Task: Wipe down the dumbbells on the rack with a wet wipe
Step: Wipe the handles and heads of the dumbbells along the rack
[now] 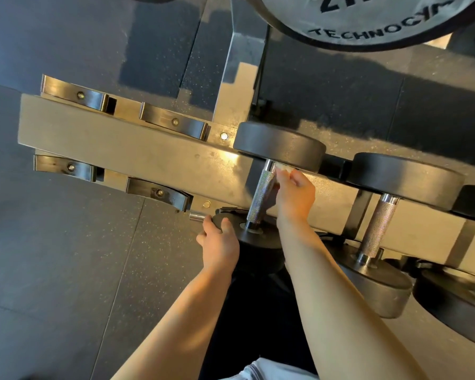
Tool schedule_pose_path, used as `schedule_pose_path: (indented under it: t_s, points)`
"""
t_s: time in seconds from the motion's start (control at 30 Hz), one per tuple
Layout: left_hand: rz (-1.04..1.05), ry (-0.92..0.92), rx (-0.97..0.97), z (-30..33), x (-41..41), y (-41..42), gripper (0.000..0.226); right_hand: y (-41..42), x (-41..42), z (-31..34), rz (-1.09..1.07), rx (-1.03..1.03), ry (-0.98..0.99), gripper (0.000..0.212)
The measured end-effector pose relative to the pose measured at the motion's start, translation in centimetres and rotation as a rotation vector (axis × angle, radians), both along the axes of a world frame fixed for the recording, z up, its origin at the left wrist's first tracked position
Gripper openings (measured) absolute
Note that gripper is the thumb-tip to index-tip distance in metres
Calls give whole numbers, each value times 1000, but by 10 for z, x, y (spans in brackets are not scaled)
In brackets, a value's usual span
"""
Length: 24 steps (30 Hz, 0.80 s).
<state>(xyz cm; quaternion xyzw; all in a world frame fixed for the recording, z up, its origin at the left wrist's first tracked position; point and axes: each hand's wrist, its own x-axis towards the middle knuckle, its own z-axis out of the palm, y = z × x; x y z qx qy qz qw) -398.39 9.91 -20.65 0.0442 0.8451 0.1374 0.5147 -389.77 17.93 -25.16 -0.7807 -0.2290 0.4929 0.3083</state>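
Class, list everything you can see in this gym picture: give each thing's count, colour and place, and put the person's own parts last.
Dumbbells: three or more, black heads, knurled metal handles, on the rack at right.
Wet wipe: one, white, at the top of the leftmost handle.
Rack: one, grey beam, centre.
Empty cradles: four, dark metal, rack's left part.
Weight plate: one, grey, lettered, top.
Floor: dark, speckled.
Hands: right hand pinches the wipe; left hand grips the near head.

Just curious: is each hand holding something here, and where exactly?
The right hand pinches a wet wipe at the handle's far end. The left hand grips the near head of the same dumbbell by its rim.
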Motion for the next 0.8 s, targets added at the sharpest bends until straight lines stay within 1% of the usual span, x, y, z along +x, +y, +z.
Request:
schedule_pose_path:
  t_s: [0.1,0.17,0.2,0.27,0.33,0.37,0.4,0.43,0.47,0.53,0.6,0.7,0.73,0.77,0.8]
  points:
    - [-6,24,-16,-3,1,0,52,10,6,-4,-21,-170,283,21]
    - [-13,34,-23,-3,2,1,51,26,16,-7,37,-322,433,16]
    - [-16,42,-28,-4,2,1,51,33,20,-7,62,-376,482,18]
    - [-13,53,-36,-6,1,1,50,36,22,-4,94,-415,486,22]
    - [-2,51,-35,-7,1,1,50,29,19,-1,51,-335,468,15]
    - [-1,49,-32,-7,1,1,50,23,16,3,39,-277,441,19]
    - [-1,47,-29,-7,1,1,50,16,13,7,51,-223,398,24]
    - [-1,45,-28,-6,1,1,50,9,12,10,95,-164,313,26]
    - [-2,43,-29,-6,1,0,50,2,14,12,173,-90,187,28]
    - [2,40,-25,-7,0,1,50,-4,18,9,420,85,-143,28]
    - [4,30,-20,-8,0,0,51,-4,22,11,597,253,-386,26]
    - [-10,21,-27,-11,-1,-3,51,-3,26,12,796,446,-583,16]
    - [-13,18,-25,-12,-1,-3,51,-4,28,10,897,495,-627,9]
    - [-17,23,-19,-13,-1,-3,51,-4,29,9,998,546,-657,6]
    - [-17,32,-13,-15,-1,-3,51,-3,30,6,1100,572,-653,13]
